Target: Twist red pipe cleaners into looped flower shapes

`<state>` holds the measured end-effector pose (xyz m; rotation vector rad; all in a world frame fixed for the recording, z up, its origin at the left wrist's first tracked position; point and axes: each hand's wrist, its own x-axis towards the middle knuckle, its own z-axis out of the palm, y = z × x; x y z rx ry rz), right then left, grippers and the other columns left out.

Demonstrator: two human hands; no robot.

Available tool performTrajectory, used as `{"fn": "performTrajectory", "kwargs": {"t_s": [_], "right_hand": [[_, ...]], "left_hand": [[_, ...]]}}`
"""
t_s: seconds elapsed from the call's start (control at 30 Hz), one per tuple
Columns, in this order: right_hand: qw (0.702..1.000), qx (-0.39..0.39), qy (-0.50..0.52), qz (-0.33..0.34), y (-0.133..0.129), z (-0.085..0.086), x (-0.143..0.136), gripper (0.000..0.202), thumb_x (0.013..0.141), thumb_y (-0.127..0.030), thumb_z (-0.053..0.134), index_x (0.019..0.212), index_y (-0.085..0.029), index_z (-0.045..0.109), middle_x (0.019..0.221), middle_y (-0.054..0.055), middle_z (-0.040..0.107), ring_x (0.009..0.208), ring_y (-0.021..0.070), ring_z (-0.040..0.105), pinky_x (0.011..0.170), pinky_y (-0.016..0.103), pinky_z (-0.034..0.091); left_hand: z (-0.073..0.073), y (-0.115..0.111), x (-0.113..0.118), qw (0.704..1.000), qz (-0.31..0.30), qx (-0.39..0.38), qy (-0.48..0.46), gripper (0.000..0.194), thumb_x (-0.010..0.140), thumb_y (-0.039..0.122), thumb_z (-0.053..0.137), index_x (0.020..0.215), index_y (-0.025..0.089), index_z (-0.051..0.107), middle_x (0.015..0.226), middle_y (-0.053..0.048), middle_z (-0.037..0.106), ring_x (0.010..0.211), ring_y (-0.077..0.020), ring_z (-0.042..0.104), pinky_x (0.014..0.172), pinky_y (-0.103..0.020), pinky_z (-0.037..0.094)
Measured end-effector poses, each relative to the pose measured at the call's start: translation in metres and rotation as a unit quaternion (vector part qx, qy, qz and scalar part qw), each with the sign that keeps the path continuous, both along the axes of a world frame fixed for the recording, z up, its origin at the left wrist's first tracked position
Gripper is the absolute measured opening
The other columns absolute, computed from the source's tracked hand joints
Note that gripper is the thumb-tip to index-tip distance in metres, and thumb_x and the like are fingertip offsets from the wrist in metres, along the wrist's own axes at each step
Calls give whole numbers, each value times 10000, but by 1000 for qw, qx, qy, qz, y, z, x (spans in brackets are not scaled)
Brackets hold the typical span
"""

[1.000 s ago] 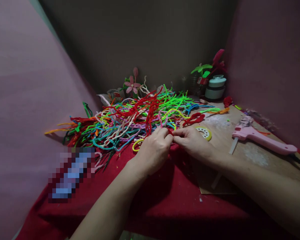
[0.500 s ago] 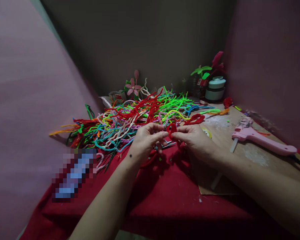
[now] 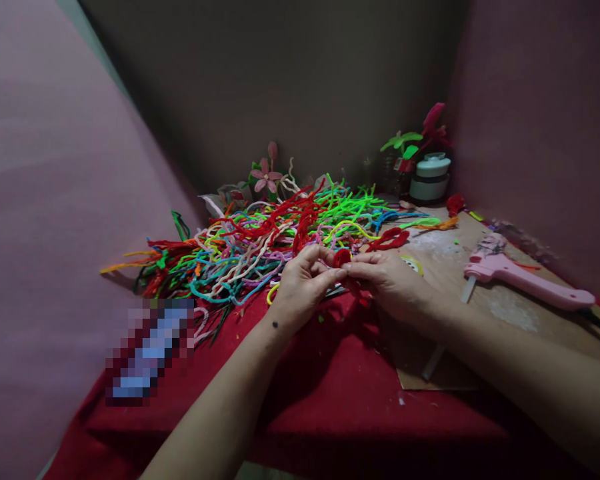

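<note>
A red pipe cleaner (image 3: 342,259), bent into a small loop, is pinched between both hands over the front of the pile. My left hand (image 3: 306,280) is closed, its thumb and fingertips on the loop's left side. From the right, my right hand (image 3: 383,275) pinches the same piece near the loop's base, and part of the red hangs below its fingers. Behind the hands spreads a tangled heap of colourful pipe cleaners (image 3: 260,233). Another looped red piece (image 3: 389,239) lies just beyond my right hand. Metal blades, partly hidden, show beneath the hands.
A pink glue gun (image 3: 530,277) rests on the brown board (image 3: 430,377) at right, its cord trailing off. A lidded jar (image 3: 430,180) and pipe-cleaner flowers (image 3: 266,175) stand at the back. A blurred blue object (image 3: 153,350) lies left on the red cloth (image 3: 330,413).
My left hand has moved slightly right and its fingers have curled in closer. The red loop looks smaller and more closed, and the red length under my left hand no longer shows.
</note>
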<state>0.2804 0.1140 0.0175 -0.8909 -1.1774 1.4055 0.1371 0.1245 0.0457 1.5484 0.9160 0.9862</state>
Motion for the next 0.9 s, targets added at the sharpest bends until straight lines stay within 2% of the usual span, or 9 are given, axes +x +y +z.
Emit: {"fn": "performTrajectory", "kwargs": {"t_s": [0.1, 0.17, 0.3, 0.47, 0.63, 0.73, 0.9], "right_hand": [[1000, -12, 9, 15, 1, -1, 1, 186, 669, -287, 610, 589, -127, 563, 520, -17, 499, 473, 77, 410, 476, 230, 277], [1000, -7, -8, 1, 2, -1, 1, 206, 674, -301, 613, 572, -132, 555, 502, -21, 496, 465, 78, 409, 473, 232, 272], [999, -3, -7, -38, 3, -2, 2, 232, 666, -297, 622, 525, -148, 513, 473, -34, 467, 441, 72, 383, 461, 238, 258], [998, -35, 42, -40, 6, -4, 1, 170, 633, -256, 623, 541, -145, 533, 506, -17, 499, 449, 76, 399, 454, 236, 262], [998, -20, 23, -49, 5, -2, 2, 197, 643, -280, 629, 538, -149, 525, 477, -38, 444, 433, 65, 358, 435, 228, 235], [999, -25, 11, -45, 5, -2, 3, 178, 649, -308, 634, 613, -146, 570, 518, -30, 489, 443, 69, 375, 439, 228, 247], [998, 15, -8, -60, 4, 2, 4, 201, 659, -340, 655, 677, -144, 614, 569, -24, 531, 503, 80, 422, 497, 235, 297]], "left_hand": [[1, 0, -1, 999, -36, -20, 25, 248, 697, 281, 641, 726, 155, 430, 615, 43, 537, 520, -83, 562, 451, -174, 430], [0, 0, -2, 998, -53, -25, 37, 237, 718, 284, 614, 740, 162, 412, 638, 32, 556, 535, -111, 597, 461, -206, 473], [-4, 1, -1, 995, -72, -30, 67, 279, 707, 282, 625, 851, 183, 407, 568, 59, 560, 448, -120, 589, 433, -227, 491], [-4, -3, 1, 993, -56, -55, 91, 326, 704, 251, 619, 941, 203, 401, 516, 76, 548, 416, -143, 592, 373, -216, 472], [5, -3, -1, 991, -61, -108, 55, 313, 687, 335, 643, 854, 149, 455, 544, 25, 577, 414, -136, 591, 373, -205, 469], [4, -1, -4, 988, -52, -139, 45, 269, 687, 342, 638, 778, 129, 502, 554, 7, 580, 384, -103, 553, 346, -186, 437], [1, 1, -5, 992, -31, -109, 47, 191, 709, 306, 599, 693, 127, 535, 549, 20, 559, 340, -63, 475, 314, -171, 372]]}}
